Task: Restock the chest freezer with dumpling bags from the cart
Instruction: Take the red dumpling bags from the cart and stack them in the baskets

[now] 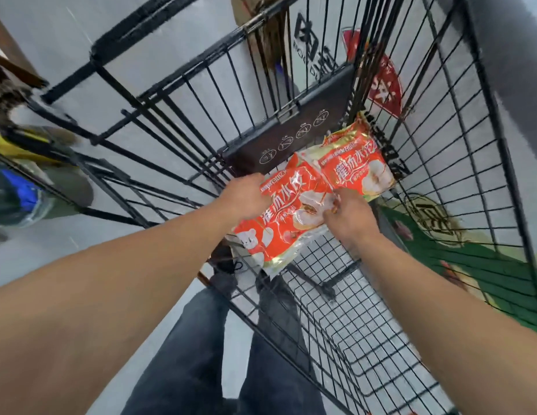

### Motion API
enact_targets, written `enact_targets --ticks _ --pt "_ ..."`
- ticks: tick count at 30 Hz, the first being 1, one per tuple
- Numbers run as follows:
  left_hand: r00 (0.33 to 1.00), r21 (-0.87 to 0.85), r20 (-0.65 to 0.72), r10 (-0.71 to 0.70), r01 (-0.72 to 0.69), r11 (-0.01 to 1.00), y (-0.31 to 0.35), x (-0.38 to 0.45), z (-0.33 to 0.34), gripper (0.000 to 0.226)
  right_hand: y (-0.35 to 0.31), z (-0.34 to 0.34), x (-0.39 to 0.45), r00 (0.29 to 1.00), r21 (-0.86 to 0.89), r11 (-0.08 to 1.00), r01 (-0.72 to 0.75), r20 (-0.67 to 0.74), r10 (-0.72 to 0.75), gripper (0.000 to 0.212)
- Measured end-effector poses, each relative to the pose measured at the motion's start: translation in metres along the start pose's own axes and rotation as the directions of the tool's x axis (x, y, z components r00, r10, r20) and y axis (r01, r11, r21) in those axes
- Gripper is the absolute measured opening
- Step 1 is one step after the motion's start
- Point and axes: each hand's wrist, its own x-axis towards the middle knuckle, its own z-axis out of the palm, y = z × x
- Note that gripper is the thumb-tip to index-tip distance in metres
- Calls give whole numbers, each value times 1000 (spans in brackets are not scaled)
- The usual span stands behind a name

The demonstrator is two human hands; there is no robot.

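Two red-and-white dumpling bags lie in the black wire cart (459, 163). The nearer bag (282, 223) rests on the cart's wire bottom, and the farther bag (355, 164) leans against the cart's dark child-seat flap (291, 127). My left hand (241, 196) grips the nearer bag's left upper edge. My right hand (349, 214) pinches the same bag at its right edge, where it meets the farther bag. The chest freezer is out of view.
The cart's tall wire sides rise on the left, far and right. Below the mesh are my dark trousers (231, 354) and a green floor mat (477, 265). A cardboard box (270, 34) stands beyond the cart. Blurred containers (18, 187) sit at the left edge.
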Motion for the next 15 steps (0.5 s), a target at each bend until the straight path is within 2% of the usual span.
enact_targets --ticks 3,6,9,12,15 --pt "999 -36 51 -5 6 999 -1 13 8 41 -7 6 21 999 47 999 -15 30 13 40" --pt "998 -93 60 -8 14 996 -1 22 12 40 -9 5 36 995 141 985 -100 12 99 45" --pt "997 -137 72 -9 19 990 1 29 16 40 -10 1 42 990 213 968 -130 79 116 50" --pt "998 -212 55 -18 30 977 7 29 20 40 -8 -1 35 990 302 948 -104 126 69 33" --pt "998 -272 -11 -58 53 961 14 27 23 41 5 -2 23 994 420 901 -107 31 104 13"
